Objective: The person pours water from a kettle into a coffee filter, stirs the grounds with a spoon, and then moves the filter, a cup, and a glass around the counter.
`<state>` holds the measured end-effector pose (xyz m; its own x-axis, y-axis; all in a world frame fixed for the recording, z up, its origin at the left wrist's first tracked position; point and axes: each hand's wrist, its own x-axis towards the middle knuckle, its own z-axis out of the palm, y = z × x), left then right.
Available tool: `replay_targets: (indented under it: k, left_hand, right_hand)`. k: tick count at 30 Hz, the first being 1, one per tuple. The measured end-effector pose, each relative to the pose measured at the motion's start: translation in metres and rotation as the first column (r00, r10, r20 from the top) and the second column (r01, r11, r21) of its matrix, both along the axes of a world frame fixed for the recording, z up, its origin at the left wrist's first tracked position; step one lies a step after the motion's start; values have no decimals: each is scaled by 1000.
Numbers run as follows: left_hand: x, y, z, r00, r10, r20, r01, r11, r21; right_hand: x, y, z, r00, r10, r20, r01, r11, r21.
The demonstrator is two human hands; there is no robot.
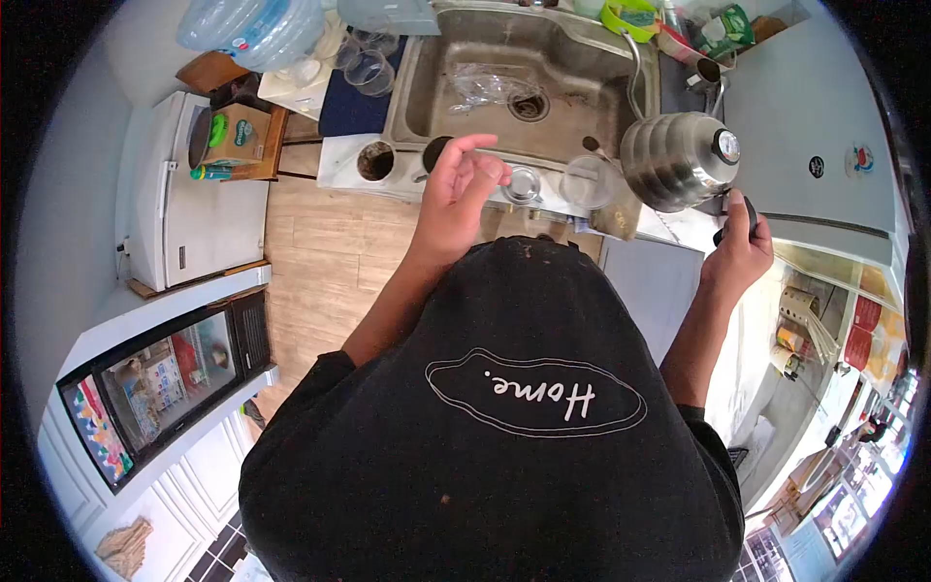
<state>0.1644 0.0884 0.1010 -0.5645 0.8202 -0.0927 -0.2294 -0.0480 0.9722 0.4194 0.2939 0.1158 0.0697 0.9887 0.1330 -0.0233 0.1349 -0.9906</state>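
My right hand (742, 250) grips the black handle of a stainless steel gooseneck kettle (669, 160). The kettle is raised and tilted at the sink's right front corner, its lid with a round dial turned toward the right. My left hand (456, 194) hovers over the counter edge with thumb and forefinger apart, holding nothing visible. Just beyond it a dark mug (435, 153) is partly hidden. Close to its fingertips stands a small glass (522, 184), and right of that a clear plastic cup (585, 182). A cup with dark brown contents (376, 162) sits further left.
Ahead is a steel sink (412, 97) with crumpled clear plastic (483, 87) near its drain. Clear cups (369, 73) stand on a dark blue mat (349, 112) at its left. A large water bottle (257, 34) is at back left, a grey fridge (810, 116) at right.
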Motion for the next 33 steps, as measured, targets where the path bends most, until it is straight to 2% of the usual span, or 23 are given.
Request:
replay_targets:
  k: [3,7,13,17,19,20,23,24,27,28,33]
  left_hand:
    - [20,14,-4,999,-7,-50,6,1000,-17]
    - [43,27,-13,999,15,-33,-17,997,-74]
    - [76,42,-17,999,26,-32,-31,990,-139]
    - [85,42,-26,998,50,-41,-56,984,-166]
    - [90,39,-27,997,62,-48,-70,980,-186]
    - [93,38,-27,996,69,-56,-78,979,-188]
    - [99,41,-24,995,59,-78,-73,978,-195]
    - [101,41,-24,995,49,-85,-66,977,-203]
    - [103,46,-28,995,41,-92,-60,974,-218]
    - [104,48,-28,995,35,-94,-55,974,-218]
    - [105,56,-27,992,13,-125,-37,981,-192]
  right_hand:
    - [15,26,-17,999,-29,12,29,999,24]
    - [35,56,-43,997,-65,47,65,998,-12]
    - [57,85,-96,994,-93,-50,86,987,-136]
    - [65,97,-125,995,-77,-56,68,987,-146]
    - [60,94,-124,992,-81,-97,71,992,-104]
    - [62,94,-124,995,-86,-46,80,988,-130]
    - [65,96,-135,995,-86,-57,73,976,-203]
    - [65,101,-142,995,-93,-22,88,982,-166]
    - [71,101,-156,994,-35,-99,10,971,-240]
    - [71,101,-159,998,-49,-45,39,976,-215]
    - [68,99,-168,998,-50,-50,37,972,-230]
